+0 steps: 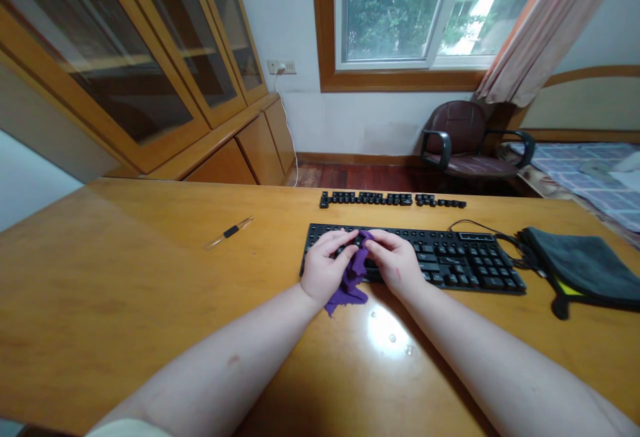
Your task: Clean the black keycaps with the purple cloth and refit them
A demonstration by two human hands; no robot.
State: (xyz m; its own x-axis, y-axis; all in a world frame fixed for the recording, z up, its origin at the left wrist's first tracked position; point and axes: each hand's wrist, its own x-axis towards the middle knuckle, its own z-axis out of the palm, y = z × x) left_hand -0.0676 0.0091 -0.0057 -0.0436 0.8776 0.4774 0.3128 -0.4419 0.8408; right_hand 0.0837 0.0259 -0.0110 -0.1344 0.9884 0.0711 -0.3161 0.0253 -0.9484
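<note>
A black keyboard (450, 260) lies on the wooden desk (125, 290) in front of me. Both hands rest on its left part and pinch a purple cloth (350, 284) between them. My left hand (327, 267) grips the cloth's left side with curled fingers. My right hand (395, 260) holds the cloth's upper right part against the keys. The cloth's lower end hangs onto the desk. A row of loose black keycaps (393, 199) lies along the desk beyond the keyboard.
A thin clear tool with a black band (230, 232) lies on the desk to the left. A dark folded cloth (583, 267) and the keyboard cable (505, 240) sit at the right. An armchair (465, 140) stands beyond the desk under the window.
</note>
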